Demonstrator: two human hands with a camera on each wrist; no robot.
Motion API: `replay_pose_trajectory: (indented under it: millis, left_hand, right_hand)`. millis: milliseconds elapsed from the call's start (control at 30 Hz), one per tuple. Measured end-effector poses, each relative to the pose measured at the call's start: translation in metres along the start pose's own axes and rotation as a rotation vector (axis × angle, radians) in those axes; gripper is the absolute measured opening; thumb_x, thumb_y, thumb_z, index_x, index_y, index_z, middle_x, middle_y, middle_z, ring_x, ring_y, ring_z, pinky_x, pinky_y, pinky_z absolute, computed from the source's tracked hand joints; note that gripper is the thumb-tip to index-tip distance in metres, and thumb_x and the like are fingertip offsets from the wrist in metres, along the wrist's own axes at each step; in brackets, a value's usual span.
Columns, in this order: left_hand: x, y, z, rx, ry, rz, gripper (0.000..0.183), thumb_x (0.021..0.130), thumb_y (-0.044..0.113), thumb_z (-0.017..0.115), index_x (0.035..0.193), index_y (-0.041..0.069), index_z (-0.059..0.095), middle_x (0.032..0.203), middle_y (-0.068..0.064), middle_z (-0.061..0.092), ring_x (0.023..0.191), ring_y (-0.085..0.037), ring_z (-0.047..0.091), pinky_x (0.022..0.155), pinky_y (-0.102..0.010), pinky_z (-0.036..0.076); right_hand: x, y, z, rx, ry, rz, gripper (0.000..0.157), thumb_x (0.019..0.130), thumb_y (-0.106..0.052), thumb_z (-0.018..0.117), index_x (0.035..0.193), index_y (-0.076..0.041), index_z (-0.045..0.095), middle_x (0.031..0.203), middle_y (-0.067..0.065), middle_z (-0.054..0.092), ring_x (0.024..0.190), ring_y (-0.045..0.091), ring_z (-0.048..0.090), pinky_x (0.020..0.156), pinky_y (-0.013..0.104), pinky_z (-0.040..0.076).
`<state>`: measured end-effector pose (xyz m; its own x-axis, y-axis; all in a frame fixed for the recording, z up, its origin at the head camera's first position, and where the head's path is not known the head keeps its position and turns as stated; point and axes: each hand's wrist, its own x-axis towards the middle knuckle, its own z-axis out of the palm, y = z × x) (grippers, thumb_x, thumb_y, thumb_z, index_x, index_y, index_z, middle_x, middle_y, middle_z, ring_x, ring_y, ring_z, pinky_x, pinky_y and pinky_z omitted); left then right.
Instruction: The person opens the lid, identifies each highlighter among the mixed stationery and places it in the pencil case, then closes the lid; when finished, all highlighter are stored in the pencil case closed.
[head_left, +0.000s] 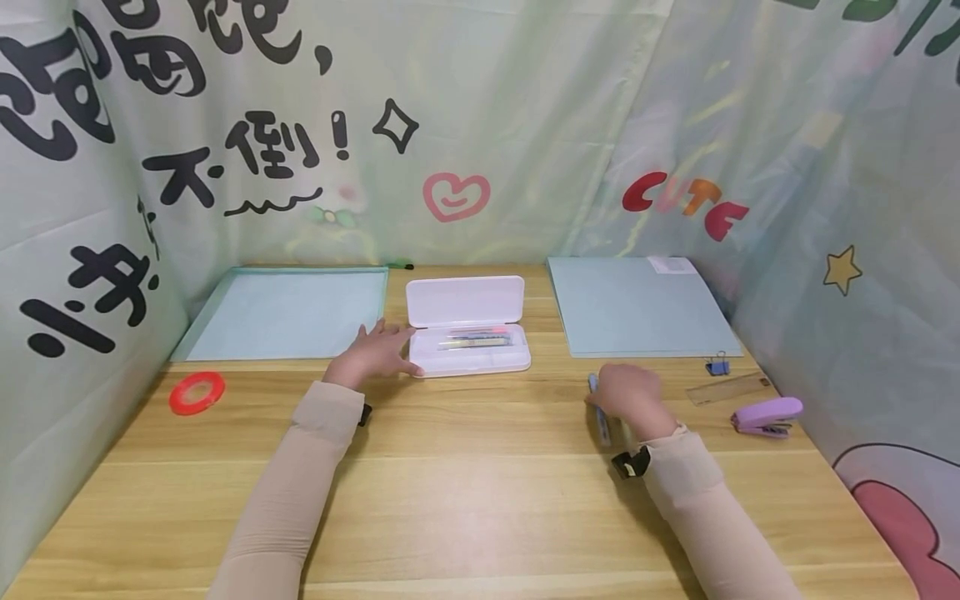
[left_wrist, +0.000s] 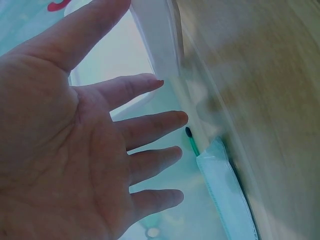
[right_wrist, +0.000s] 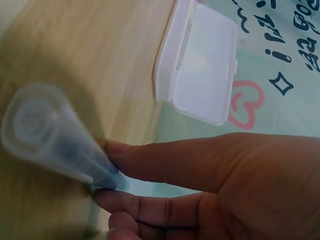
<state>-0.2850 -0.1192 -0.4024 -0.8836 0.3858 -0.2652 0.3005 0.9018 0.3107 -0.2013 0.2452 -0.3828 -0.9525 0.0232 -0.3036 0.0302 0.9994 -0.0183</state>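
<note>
A white pencil case [head_left: 472,362] lies with its lid [head_left: 465,302] up, several slim pens or pencils [head_left: 476,339] inside. My left hand [head_left: 375,354] is at its left side, thumb by the front corner; the left wrist view shows this palm [left_wrist: 65,145] with fingers spread, holding nothing. To the right of the case, my right hand [head_left: 626,396] pinches a slim blue pen-like tube [head_left: 602,425] between thumb and fingertips. Its translucent, rounded end [right_wrist: 37,120] faces the right wrist camera; its exact kind is unclear. The open case [right_wrist: 210,65] also shows there.
Pale blue folders lie at the back left [head_left: 300,312] and back right [head_left: 637,308]. A red tape ring [head_left: 197,392] is at the left. Toward the right edge are a blue binder clip [head_left: 717,365], a clear ruler [head_left: 727,388] and a purple stapler [head_left: 767,415]. Printed cloth surrounds the table.
</note>
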Motion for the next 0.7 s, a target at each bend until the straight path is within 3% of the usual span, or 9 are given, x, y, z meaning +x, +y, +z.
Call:
replay_pose_trajectory:
  millis: [267, 467, 700]
  left_hand:
    - [-0.001, 0.000, 0.000, -0.004, -0.005, -0.001, 0.084, 0.074, 0.053, 0.058, 0.138, 0.013, 0.023, 0.139, -0.019, 0.019, 0.127, -0.040, 0.000, 0.096, -0.057, -0.006]
    - [-0.002, 0.000, -0.002, -0.009, 0.001, 0.001, 0.084, 0.073, 0.053, 0.059, 0.138, 0.014, 0.023, 0.139, -0.019, 0.020, 0.127, -0.039, 0.000, 0.096, -0.057, -0.006]
    - [-0.002, 0.000, 0.001, -0.018, 0.008, -0.001, 0.083, 0.074, 0.052, 0.059, 0.138, 0.014, 0.023, 0.139, -0.017, 0.020, 0.127, -0.038, 0.000, 0.096, -0.056, -0.006]
  right_hand:
    - [-0.001, -0.005, -0.001, 0.057, 0.006, -0.030, 0.037, 0.083, -0.037, 0.051, 0.057, -0.012, 0.056, 0.053, 0.003, 0.051, 0.047, 0.018, 0.046, 0.040, 0.029, 0.035]
    - [0.004, -0.012, -0.011, 0.120, 0.045, -0.102, 0.028, 0.088, -0.030, 0.046, 0.071, -0.009, 0.052, 0.055, 0.003, 0.053, 0.050, 0.019, 0.047, 0.042, 0.031, 0.036]
    - [0.014, -0.027, -0.018, 0.058, 0.238, -0.152, 0.019, 0.088, -0.023, 0.044, 0.077, -0.009, 0.050, 0.058, 0.004, 0.049, 0.050, 0.020, 0.046, 0.039, 0.033, 0.034]
